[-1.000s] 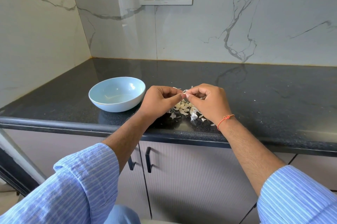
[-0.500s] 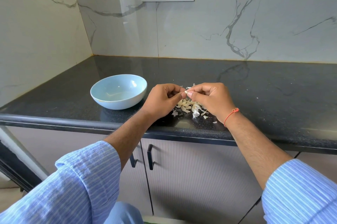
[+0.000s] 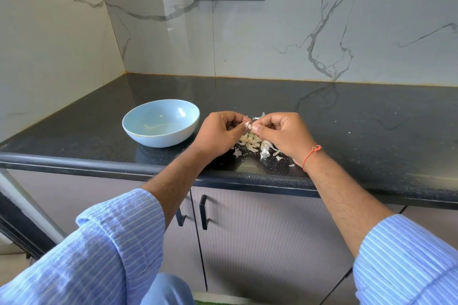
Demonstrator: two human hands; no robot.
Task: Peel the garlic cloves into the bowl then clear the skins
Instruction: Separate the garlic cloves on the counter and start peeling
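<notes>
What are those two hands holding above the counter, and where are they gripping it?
A single garlic clove, pinched between the fingertips of the left hand and right hand, one at each side. Which end each hand has is too small to tell.

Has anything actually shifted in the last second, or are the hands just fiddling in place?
Hardly anything. Both the left hand and right hand keep pinching the same small white garlic clove between their fingertips above the pile of cloves and papery skins; nothing was picked up or dropped. The pale blue ceramic bowl and the pile stayed put on the black speckled counter.
</notes>
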